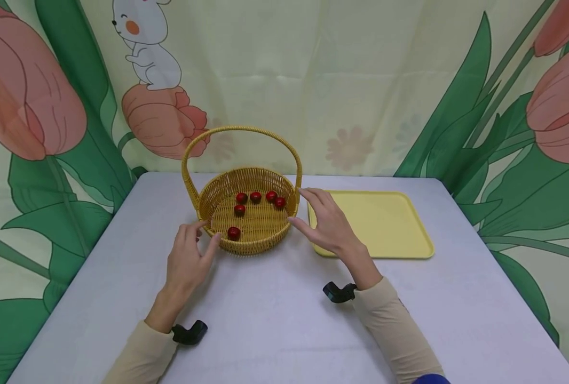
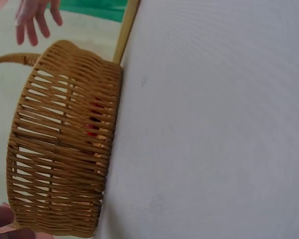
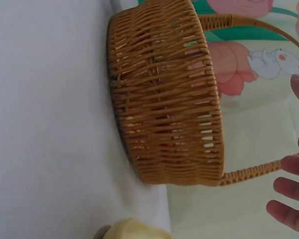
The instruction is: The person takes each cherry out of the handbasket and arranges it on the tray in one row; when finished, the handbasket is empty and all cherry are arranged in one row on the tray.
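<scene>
Simply golden wicker basket (image 1: 258, 237), arched handle

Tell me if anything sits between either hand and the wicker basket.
Nothing visible does. The left hand and right hand flank the wicker basket, fingers at its wall. The yellow tray lies beyond the right hand.

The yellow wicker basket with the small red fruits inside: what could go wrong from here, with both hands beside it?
1. The yellow woven wicker basket is shallow; if tilted, the six small round red fruits may roll, and the one near the front rim could perhaps spill out.
2. The left hand and right hand are open at its sides, so a loose grip might slip.
3. The flat yellow plastic tray lies close beside; the basket could bump it.
</scene>
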`<state>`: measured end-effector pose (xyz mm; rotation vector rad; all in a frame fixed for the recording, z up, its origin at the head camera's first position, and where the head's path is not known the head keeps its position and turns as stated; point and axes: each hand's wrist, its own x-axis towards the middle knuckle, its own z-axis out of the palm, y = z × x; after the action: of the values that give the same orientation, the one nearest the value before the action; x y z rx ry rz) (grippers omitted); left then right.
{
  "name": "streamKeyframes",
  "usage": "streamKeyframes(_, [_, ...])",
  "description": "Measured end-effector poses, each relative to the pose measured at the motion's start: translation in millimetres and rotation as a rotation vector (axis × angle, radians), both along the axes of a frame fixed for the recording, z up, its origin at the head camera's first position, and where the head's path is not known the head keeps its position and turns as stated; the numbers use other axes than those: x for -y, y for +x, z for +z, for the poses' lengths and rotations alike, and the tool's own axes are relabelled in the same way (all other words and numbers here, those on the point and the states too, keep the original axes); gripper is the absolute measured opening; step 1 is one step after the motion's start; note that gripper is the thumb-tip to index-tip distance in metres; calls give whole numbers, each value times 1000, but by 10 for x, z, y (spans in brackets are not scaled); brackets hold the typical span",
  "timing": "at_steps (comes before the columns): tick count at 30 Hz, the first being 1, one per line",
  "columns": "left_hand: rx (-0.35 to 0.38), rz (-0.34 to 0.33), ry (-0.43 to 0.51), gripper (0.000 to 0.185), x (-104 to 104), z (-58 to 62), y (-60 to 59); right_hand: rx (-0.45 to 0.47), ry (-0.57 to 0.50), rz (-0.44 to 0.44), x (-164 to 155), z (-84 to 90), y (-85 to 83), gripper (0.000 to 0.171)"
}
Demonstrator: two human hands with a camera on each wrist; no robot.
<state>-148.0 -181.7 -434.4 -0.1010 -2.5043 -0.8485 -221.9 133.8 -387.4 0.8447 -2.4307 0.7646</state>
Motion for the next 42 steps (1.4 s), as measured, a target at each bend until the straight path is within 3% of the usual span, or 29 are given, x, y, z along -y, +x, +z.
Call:
streamKeyframes(6, [68,-28,100,47,6,-91,-22,36,-24,31,148,17,-44,67])
streamKeyframes(16, [90,-67,222,46,-9,-173,-81,102,-51,85,417,52,-107,66])
streamKeyframes(34, [136,-81,307,46,14,-194,-98,210,49,151,854,-20,-241,62])
streamKeyframes(42, [140,-85,315,47,21,-195,-86,317,115,153,1040,-2,-301,62])
